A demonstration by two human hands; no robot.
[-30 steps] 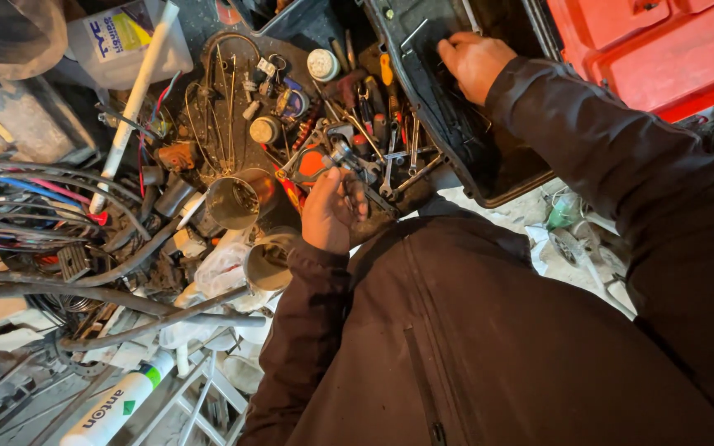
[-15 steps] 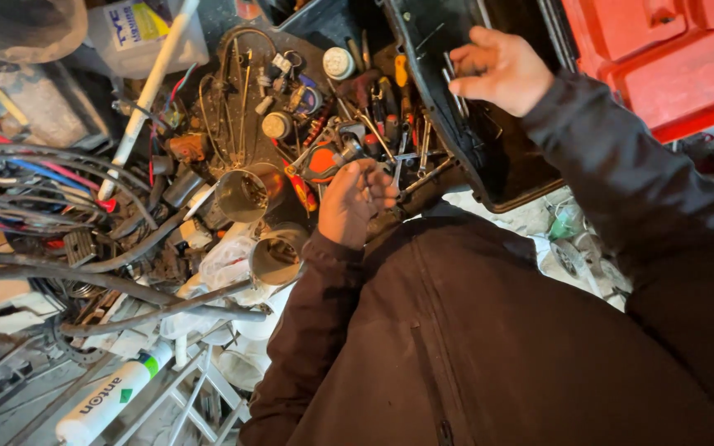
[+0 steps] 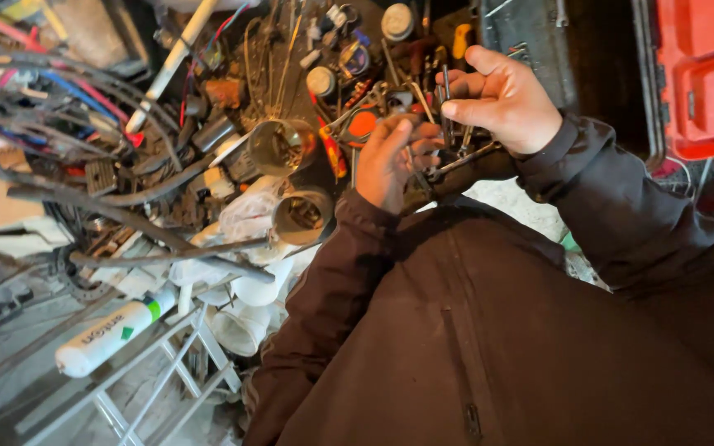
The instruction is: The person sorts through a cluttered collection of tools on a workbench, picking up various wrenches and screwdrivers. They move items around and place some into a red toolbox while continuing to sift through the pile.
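While your two hands meet over the heap of tools, start at the far left of them: a tangle of black, red and blue cables (image 3: 51, 107) lies well apart from your left hand, with a white tube (image 3: 113, 334) lying lower down beside a pale metal frame (image 3: 167, 372). Nearer, just left of your left hand, sit two open metal cans (image 3: 283, 147), one above the other, both on their sides with the mouths facing you.

Your left hand (image 3: 394, 161) is turned palm up with the fingers curled around a bundle of thin metal rods (image 3: 444, 124), which look like hex keys or slim drivers; the exact kind is hard to tell. They stand between both hands, above the cluttered tool tray (image 3: 349, 49). Judging by their look, they are stiff, light and smooth, likely to slide or fan apart, so hold them low on the shafts where they bunch.

Your right hand (image 3: 502, 99) comes in from the right, wrist bent, thumb and forefinger pinching the upper ends of the rods. Beyond it to the right stands a dark case (image 3: 539, 33), then a red plastic toolbox (image 3: 704, 74).
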